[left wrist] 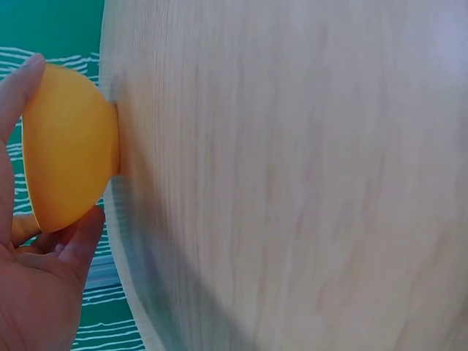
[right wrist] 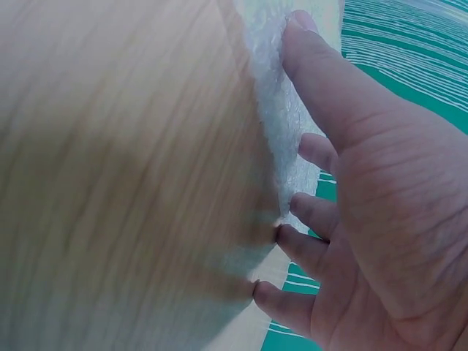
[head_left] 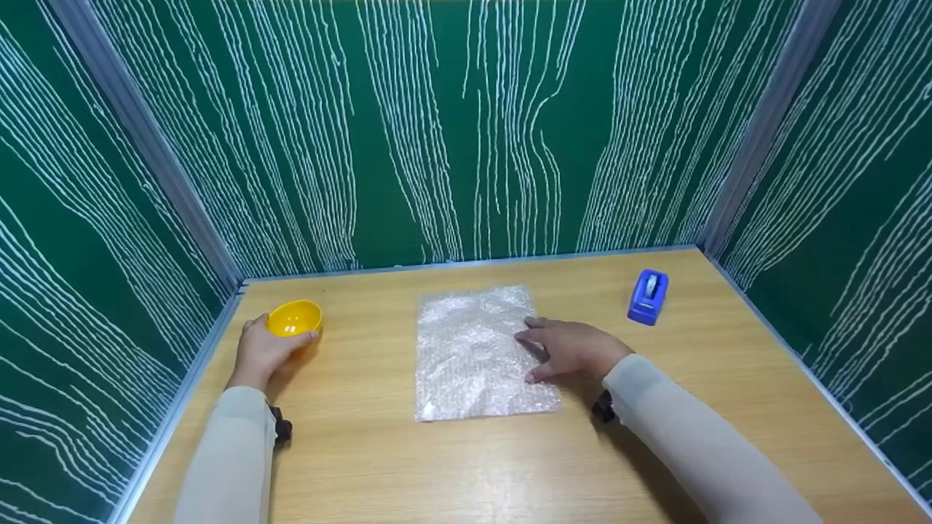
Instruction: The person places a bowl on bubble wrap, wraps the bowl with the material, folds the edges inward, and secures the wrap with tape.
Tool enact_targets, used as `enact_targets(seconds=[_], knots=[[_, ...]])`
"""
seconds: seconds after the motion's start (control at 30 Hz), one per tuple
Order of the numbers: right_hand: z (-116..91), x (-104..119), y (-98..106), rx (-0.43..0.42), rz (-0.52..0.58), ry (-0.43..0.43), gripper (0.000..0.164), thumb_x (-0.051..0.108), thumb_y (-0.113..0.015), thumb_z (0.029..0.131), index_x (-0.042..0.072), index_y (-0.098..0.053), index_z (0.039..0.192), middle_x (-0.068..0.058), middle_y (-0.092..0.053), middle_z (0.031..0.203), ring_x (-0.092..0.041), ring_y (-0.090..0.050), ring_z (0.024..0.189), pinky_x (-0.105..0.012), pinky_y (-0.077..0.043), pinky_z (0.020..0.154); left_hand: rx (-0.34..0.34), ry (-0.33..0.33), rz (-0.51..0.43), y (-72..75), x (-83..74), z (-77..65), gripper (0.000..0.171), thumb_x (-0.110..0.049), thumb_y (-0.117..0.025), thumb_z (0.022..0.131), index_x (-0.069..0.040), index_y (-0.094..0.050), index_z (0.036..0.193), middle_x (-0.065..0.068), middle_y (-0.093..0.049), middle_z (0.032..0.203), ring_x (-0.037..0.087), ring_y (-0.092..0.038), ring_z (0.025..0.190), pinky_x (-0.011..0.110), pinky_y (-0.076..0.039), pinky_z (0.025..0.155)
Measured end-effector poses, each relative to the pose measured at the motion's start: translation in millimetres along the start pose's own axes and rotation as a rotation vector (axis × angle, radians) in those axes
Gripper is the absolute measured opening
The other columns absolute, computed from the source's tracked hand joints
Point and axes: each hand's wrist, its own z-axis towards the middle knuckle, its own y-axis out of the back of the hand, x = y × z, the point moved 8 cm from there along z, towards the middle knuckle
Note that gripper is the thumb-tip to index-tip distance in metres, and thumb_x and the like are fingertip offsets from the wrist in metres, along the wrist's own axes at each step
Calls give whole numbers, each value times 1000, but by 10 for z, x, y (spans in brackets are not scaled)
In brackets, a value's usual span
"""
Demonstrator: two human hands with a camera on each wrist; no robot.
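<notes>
At the left of the table, my left hand (head_left: 256,354) grips a small yellow bowl (head_left: 297,319) by its rim, thumb on the near side. In the left wrist view the bowl (left wrist: 69,150) rests upright on its foot, between the thumb and the other fingers. A sheet of bubble wrap (head_left: 470,349) lies flat near the middle of the table. Over its right edge is my right hand (head_left: 575,348), fingers spread. In the right wrist view the fingertips reach the edge of the bubble wrap (right wrist: 272,95) and the tabletop, with nothing gripped.
A blue tape dispenser (head_left: 648,297) stands at the back right of the wooden table (head_left: 378,466). Green panels (head_left: 393,240) with white wavy lines, joined by grey posts, border the table at the back and both sides.
</notes>
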Motion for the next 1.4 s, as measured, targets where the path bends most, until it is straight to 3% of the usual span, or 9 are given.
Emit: enact_targets(seconds=[0.27,0.47,0.7,1.0,1.23,1.4], knots=[[-2,-16,-11,5,19,-22,93,71,-85,92,39,-50,172,-3,-33,188,-39,-34,173,-64,-33,139,16,-14,-5,-55,-70,-57,125,-49,-100,87,1,-26,176,27,-39,171,47,-47,151,63,-36,138],[-11,-18,-9,-1,14,-29,92,71,-84,92,41,-50,172,-1,-33,188,-36,-32,175,-62,-32,140,20,-72,35,-95,-163,-91,132,-55,-99,85,1,-23,177,28,-38,171,47,-48,150,63,-37,138],[2,18,-28,3,-1,24,93,68,-84,95,31,-50,173,-10,-33,187,-42,-32,173,-63,-34,139,43,-125,62,-179,-352,-155,131,-57,-98,85,2,-26,176,29,-39,168,47,-49,147,62,-40,136],[-3,46,-31,1,7,25,94,67,-85,94,31,-50,173,-9,-33,188,-42,-30,174,-64,-33,139,76,-137,59,-317,-599,-229,131,-53,-100,85,-3,-24,178,25,-37,172,46,-46,152,61,-38,138],[-44,102,-2,-9,20,39,94,67,-86,94,31,-51,173,-9,-33,187,-43,-27,175,-65,-30,140,89,-217,71,-442,-814,-334,125,-55,-101,83,-5,-33,175,22,-43,165,44,-50,147,63,-39,136],[-43,90,-4,-1,20,21,93,67,-86,93,34,-50,173,-6,-32,188,-41,-26,176,-65,-29,140,107,-242,76,-561,-976,-415,127,-57,-101,82,-7,-32,176,20,-40,170,43,-50,148,62,-40,136]])
